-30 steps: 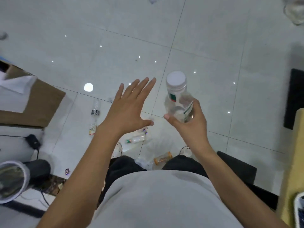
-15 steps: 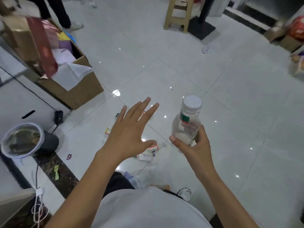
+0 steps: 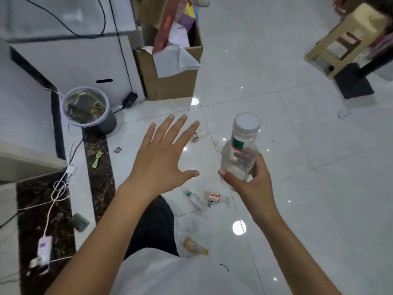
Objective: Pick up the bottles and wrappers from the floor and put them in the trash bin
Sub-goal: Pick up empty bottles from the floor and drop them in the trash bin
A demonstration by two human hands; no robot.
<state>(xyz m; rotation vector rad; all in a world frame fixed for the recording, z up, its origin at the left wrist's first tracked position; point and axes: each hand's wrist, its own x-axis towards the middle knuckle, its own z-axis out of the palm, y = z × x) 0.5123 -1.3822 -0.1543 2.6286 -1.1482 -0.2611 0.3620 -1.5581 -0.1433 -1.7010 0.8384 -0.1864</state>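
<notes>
Right hand (image 3: 253, 184) is wrapped round the lower half of a clear, white-capped bottle (image 3: 240, 154), held upright at chest height. The left hand (image 3: 163, 158) hovers well apart from it, flat and spread, holding nothing.

Both hands keep the pose of a second ago; what has changed is the view. The trash bin (image 3: 109, 123) was cut off at the lower left edge then and now stands whole, ahead and to the left. That suggests the person has turned toward it and is carrying the bottle over, though it is not yet above the rim.

Litter remains on the glossy white floor (image 3: 319, 209) — two small bottles (image 3: 213, 198) by the knees, a snack wrapper (image 3: 193, 248) and a green wrapper (image 3: 97, 159). Behind the bin stands a stuffed cardboard box (image 3: 170, 81), with a stool (image 3: 344, 39) far right and cables (image 3: 57, 188) trailing along the left.
</notes>
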